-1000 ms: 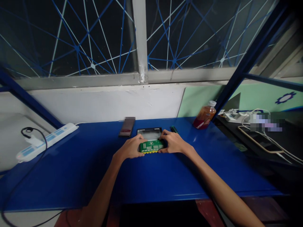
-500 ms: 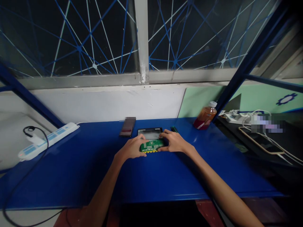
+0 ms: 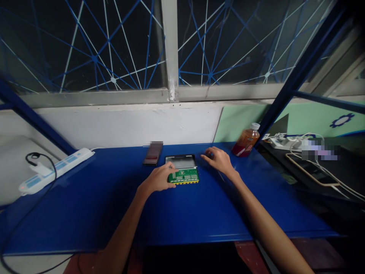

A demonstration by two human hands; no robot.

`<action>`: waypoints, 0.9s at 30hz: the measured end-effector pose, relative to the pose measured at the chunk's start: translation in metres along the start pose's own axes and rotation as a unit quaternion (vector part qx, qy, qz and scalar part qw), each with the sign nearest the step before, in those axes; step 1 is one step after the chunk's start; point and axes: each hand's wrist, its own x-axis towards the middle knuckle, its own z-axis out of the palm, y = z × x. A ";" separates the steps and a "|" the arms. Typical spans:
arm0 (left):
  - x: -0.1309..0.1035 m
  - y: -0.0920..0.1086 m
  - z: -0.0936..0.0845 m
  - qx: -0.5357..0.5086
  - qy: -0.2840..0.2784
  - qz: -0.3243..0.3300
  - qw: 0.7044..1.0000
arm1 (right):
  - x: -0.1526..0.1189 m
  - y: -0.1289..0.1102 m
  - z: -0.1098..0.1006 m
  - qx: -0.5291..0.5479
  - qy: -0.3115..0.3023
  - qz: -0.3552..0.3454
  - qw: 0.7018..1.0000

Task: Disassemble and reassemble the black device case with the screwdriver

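My left hand [image 3: 160, 178] grips the left side of a green circuit board [image 3: 186, 175], with fingers at its far and near edges. The board has rows of pale connectors and a yellow-and-black strip along its near edge. It sits against an open black-rimmed case part [image 3: 180, 161] with a grey inside. To the right of the case, my right hand [image 3: 219, 159] is low over the table with its fingers curled. A small dark thing shows under those fingers, mostly hidden.
A phone-like dark slab [image 3: 153, 154] lies left of the case on the blue table [image 3: 182, 217]. A bottle [image 3: 246, 140] stands at the back right. On the left is a white power strip [image 3: 61, 169] with a black cable. Another phone [image 3: 310, 170] and white cables lie on the right.
My right hand has let go of the board's right side and moved right, over the spot where a thin dark-and-green tool lay. My left hand stays on the board.
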 end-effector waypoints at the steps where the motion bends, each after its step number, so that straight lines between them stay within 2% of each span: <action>1: 0.000 0.001 -0.001 0.002 0.000 0.001 1.000 | 0.000 0.002 0.001 -0.024 -0.001 0.032 0.999; 4: -0.001 0.004 -0.002 -0.002 0.011 0.005 1.000 | 0.000 0.007 0.005 -0.084 -0.020 0.114 0.990; 6: -0.001 0.006 -0.002 -0.011 0.013 0.009 1.000 | 0.001 0.011 0.009 -0.104 -0.038 0.143 0.984; 12: 0.001 0.008 0.004 -0.008 0.007 0.016 1.000 | 0.005 0.025 0.022 -0.095 -0.066 0.160 0.980; 20: 0.003 0.010 0.005 -0.008 -0.003 0.018 1.000 | 0.010 0.035 0.020 0.022 -0.007 0.147 0.989; 27: 0.003 0.011 0.004 -0.004 -0.004 0.018 1.000 | 0.011 0.026 0.007 0.123 0.100 0.093 0.983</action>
